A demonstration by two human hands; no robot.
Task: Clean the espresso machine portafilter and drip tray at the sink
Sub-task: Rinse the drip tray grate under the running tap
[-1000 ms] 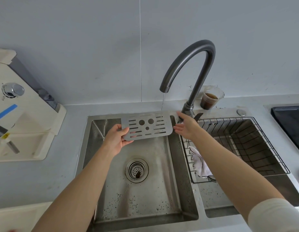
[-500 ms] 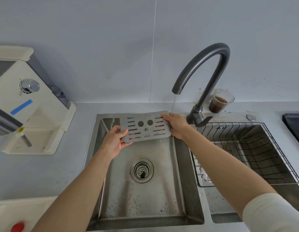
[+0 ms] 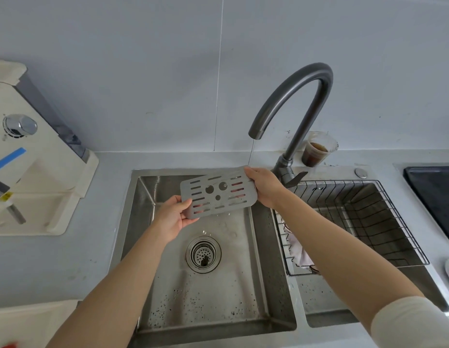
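While the left hand and right hand grip the grate beneath the tap, rinsing seems underway; portafilter unseen.

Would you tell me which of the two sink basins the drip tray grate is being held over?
The grate is over the left basin, the one with the round drain strainer; the right basin holds a wire basket.

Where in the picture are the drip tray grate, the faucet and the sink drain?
drip tray grate (image 3: 216, 191): head view, middle of the slotted plate.
faucet (image 3: 316, 71): head view, top of the curved neck.
sink drain (image 3: 203, 254): head view, strainer centre.
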